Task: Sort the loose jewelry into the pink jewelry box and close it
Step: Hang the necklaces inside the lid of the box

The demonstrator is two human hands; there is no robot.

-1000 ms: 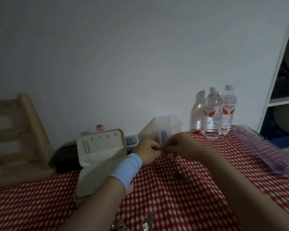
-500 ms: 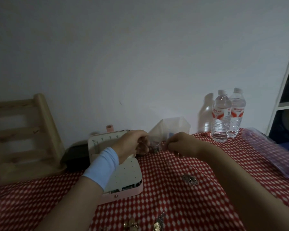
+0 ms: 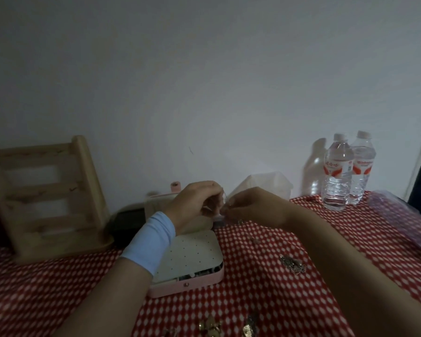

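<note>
Head: left hand (image 3: 195, 205), right hand (image 3: 250, 207) apparently pinch chain (image 3: 225, 198) beyond pink box (image 3: 187, 286).

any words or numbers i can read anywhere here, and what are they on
Front water bottle: red and white label with print, too blurred to read.
Rear water bottle: a dark line of print above red on its label, too blurred to read.
Pink jewelry box: no text shows, only small dots on its inner panel.
Nothing else in view shows lettering.
</note>
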